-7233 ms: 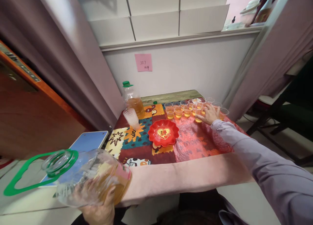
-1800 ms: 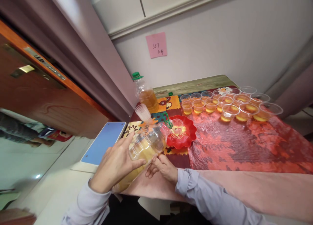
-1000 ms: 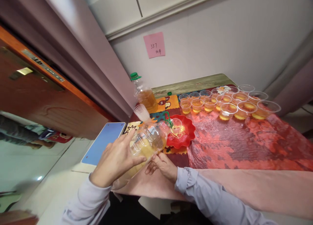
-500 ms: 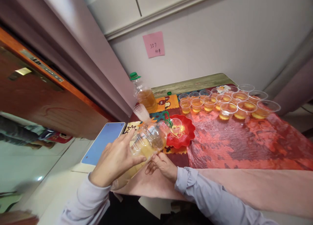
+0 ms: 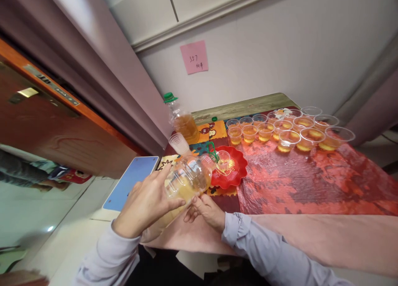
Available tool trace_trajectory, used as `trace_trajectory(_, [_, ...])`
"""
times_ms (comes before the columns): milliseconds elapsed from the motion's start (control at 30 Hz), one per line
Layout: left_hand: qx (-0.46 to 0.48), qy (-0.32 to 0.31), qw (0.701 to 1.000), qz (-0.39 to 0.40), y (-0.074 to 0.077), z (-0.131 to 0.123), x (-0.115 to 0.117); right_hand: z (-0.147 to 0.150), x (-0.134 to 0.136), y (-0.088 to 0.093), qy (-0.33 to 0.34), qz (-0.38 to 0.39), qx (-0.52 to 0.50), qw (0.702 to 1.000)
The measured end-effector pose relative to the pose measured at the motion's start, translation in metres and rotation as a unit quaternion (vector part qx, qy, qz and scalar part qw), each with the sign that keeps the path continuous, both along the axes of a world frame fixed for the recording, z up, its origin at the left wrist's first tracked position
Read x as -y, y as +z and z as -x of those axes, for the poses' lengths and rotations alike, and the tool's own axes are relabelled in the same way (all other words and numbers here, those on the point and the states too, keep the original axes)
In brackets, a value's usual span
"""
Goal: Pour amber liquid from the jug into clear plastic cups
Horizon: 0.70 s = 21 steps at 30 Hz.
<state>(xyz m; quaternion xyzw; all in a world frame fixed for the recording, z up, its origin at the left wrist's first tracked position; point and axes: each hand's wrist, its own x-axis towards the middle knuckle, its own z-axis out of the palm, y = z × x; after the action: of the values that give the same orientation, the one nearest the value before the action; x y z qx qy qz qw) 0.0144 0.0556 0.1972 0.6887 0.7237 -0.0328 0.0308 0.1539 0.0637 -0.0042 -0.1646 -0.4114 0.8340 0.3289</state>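
A large clear plastic bottle with pale yellow liquid is tilted, its neck pointing right over a red scalloped plate. My left hand is wrapped round its body from the left. My right hand holds it from below and the right, fingers against its underside. On the plate stands a clear plastic cup, beneath the bottle's mouth. A green plastic handle shows by the bottle's neck. The bottle's lower end is partly hidden behind my left hand.
Several clear cups of yellow drink stand in rows at the back right. Behind the held bottle are a stack of cups and a green-capped bottle. A loose green cap lies near the wall. A blue-topped stool stands left.
My hands keep the bottle tilted in nearly the same place. The whole view has shifted very slightly; nothing else has visibly moved.
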Motion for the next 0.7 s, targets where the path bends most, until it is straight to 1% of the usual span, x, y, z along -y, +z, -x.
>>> trace_trajectory(367, [-0.018, 0.0, 1.0, 0.018, 0.004, -0.003, -0.001, 0.0, 0.001, 0.002, -0.005, 0.008, -0.008, 1.0])
trace_trajectory(567, [-0.033, 0.018, 0.998, 0.043, 0.01, -0.012, -0.002, 0.0, 0.001, 0.003, -0.005, 0.009, -0.008, 1.0])
trace_trajectory(700, [-0.031, 0.023, 0.998, 0.041, 0.008, -0.011, -0.001, 0.0, 0.001, 0.004, -0.007, 0.008, -0.009, 1.0])
